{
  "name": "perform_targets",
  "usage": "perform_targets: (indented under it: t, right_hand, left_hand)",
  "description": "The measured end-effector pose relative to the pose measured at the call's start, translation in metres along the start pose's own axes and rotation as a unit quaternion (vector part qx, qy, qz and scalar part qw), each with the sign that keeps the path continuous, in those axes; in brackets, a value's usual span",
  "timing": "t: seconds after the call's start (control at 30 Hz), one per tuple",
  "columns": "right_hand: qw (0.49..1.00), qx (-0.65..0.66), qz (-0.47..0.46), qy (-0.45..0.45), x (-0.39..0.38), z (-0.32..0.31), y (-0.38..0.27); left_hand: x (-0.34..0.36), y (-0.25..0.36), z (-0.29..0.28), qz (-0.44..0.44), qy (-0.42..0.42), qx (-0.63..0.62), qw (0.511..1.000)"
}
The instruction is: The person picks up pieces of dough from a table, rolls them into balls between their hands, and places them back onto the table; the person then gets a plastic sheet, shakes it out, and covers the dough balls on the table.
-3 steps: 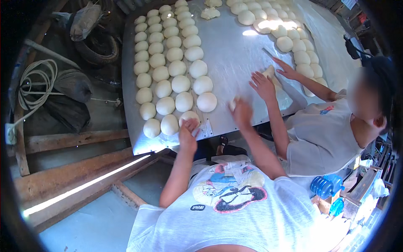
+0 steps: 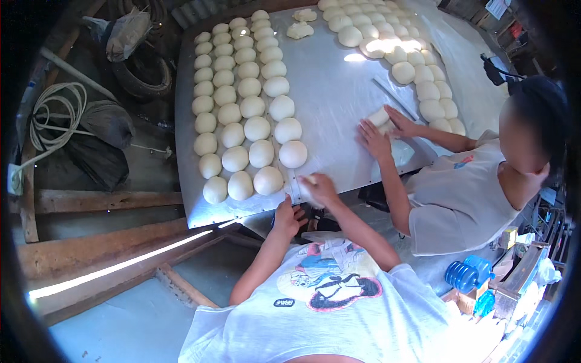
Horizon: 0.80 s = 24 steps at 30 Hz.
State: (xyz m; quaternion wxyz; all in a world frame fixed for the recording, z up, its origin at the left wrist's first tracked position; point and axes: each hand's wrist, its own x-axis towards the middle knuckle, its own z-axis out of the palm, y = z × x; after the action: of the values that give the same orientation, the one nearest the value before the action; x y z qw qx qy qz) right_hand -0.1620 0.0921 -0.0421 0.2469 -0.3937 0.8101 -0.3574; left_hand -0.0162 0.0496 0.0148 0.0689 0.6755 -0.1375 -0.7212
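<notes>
- We read clock positions from our left hand (image 2: 288,218), with 12 toward the far side of the metal table (image 2: 327,78).
- Our left hand: fingers parted, grasping nothing, at the table's near edge.
- Our right hand (image 2: 321,189): between 1 and 2 o'clock, blurred, fingers curled around a pale dough piece (image 2: 310,181); we cannot tell how firmly.
- Nearest dough ball (image 2: 268,181): 11 o'clock, resting on the table, apart from our hands.
- Dough rows (image 2: 249,86): extending toward 11 and 12 o'clock.
- Co-worker's hands (image 2: 376,144): between 1 and 2 o'clock, on a dough roll (image 2: 379,117).
</notes>
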Motion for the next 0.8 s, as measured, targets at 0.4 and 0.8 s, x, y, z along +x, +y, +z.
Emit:
perform_targets:
  t: [0.4,0.8]
  right_hand:
    - [0.919,-0.139,-0.261,0.259,0.018,-0.121,-0.127]
    - [0.932,0.123,-0.195,0.28,-0.01,-0.068,-0.197]
  left_hand:
    - [-0.045,0.076,0.022,0.426,-0.162,-0.068,0.888]
    - [-0.053,0.078,0.022,0.626,-0.039,0.088,0.774]
